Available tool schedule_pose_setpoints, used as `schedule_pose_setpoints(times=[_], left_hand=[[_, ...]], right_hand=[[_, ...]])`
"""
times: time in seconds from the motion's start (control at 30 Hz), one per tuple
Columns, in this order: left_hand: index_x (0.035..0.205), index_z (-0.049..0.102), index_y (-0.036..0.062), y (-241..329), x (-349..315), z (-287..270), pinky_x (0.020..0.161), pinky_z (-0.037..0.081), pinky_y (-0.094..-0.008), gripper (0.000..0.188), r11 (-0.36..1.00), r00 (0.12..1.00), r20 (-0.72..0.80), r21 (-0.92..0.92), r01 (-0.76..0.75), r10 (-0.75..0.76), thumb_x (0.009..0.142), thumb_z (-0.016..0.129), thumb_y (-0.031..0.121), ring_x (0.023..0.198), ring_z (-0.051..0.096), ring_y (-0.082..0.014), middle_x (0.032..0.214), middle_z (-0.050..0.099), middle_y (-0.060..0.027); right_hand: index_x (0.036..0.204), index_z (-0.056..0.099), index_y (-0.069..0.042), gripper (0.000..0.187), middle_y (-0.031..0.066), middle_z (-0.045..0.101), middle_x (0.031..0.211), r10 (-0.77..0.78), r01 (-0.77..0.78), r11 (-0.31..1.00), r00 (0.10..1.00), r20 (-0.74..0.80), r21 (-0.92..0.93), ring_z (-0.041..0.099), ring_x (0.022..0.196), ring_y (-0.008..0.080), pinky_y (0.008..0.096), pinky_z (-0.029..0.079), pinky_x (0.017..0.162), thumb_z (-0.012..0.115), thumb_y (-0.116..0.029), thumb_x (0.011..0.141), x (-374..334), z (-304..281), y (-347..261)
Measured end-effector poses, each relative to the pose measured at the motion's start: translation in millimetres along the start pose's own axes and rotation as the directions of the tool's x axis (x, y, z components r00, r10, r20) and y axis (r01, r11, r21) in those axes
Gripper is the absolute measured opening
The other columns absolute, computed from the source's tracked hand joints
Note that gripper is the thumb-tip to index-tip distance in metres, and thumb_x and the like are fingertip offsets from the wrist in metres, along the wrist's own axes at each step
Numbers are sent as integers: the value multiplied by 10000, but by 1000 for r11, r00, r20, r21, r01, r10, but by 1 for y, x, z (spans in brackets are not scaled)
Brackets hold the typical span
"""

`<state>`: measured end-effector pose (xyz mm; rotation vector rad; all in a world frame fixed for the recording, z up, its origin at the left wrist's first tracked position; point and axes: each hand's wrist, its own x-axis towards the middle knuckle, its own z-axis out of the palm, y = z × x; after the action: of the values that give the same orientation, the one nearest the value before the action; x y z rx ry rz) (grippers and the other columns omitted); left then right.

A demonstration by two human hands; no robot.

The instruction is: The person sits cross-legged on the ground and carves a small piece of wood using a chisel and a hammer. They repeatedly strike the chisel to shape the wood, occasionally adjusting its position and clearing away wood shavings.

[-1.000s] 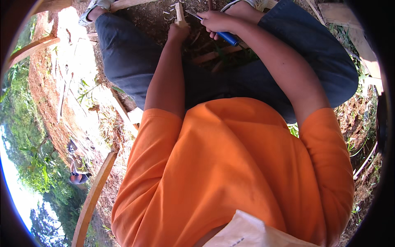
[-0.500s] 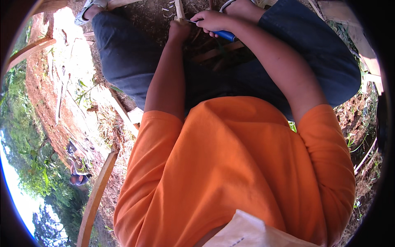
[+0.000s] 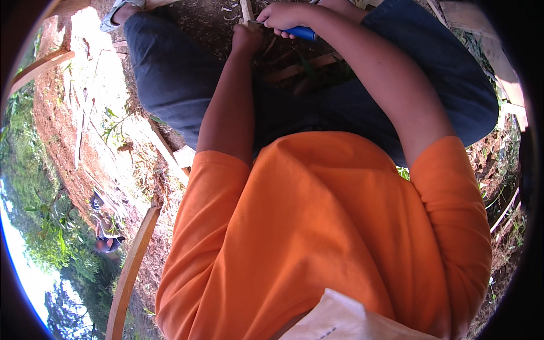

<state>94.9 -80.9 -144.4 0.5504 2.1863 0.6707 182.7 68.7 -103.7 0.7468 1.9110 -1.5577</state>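
My left hand (image 3: 247, 39) is closed around the lower part of a pale wooden stick (image 3: 246, 10), which points away from me and runs past the top edge of the view. In my right hand (image 3: 285, 17) is a blue-handled knife (image 3: 304, 33), its fingers wrapped over the front of the handle. Only a short bit of the thin metal blade shows, reaching left to the stick just above my left fist. The fingers hide the rest of it. Both hands work low between my spread knees, above the ground.
Pale wood shavings (image 3: 229, 10) lie on the dark soil beyond the stick. A board (image 3: 300, 68) crosses the ground between my legs. Curved timber (image 3: 133, 272) rises at the left, and more planks (image 3: 481, 37) stand at the far right. Another person (image 3: 107, 229) is in the distance at left.
My right hand has shifted a little left and away from me, bringing the blue handle with it, closer to the stick. My left hand stays nearly in place.
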Motion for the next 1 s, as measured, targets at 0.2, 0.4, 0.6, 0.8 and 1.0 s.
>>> schedule_pose_setpoints(times=[0.2,0.4,0.6,0.8,1.0], left_hand=[[1225,448,-138,-19,3,3,954,555,-472,721,991,993,-50,93,-98,103,803,846,290,1161,670,-438,1245,647,-338],[1264,581,-105,-52,54,43,982,523,-481,574,974,989,-94,-207,91,-113,977,477,381,1203,661,-382,1270,670,-293],[1203,476,-133,-132,112,51,958,533,-531,607,995,953,-295,-90,38,-64,885,692,336,1158,641,-512,1229,635,-378],[1225,520,-146,-26,36,18,957,539,-502,682,1000,995,-99,-3,21,-21,830,750,361,1148,663,-477,1198,661,-361],[1185,680,-101,-1,-3,-25,914,563,-465,603,995,986,151,-68,78,-67,805,760,360,1155,686,-401,1199,688,-321]], right_hand=[[1498,523,-116,598,124,687,768,117,-170,948,973,-201,-268,663,559,196,356,559,561,534,-86,901,-41,36,-61],[1243,686,-116,406,187,750,962,-36,-183,865,907,-421,-468,748,906,336,473,588,809,577,-103,852,-43,62,-52],[1207,704,-92,319,152,724,1196,-154,-93,850,898,-413,-519,690,1140,346,471,556,955,534,-207,963,-55,90,-81],[1254,699,-138,389,185,733,1125,-198,-73,893,823,-532,-445,733,961,349,479,577,856,582,-160,884,-39,73,-28],[1365,642,-70,521,150,761,928,25,-113,962,943,-331,-250,683,526,213,388,571,558,522,-98,859,-47,52,-51]])
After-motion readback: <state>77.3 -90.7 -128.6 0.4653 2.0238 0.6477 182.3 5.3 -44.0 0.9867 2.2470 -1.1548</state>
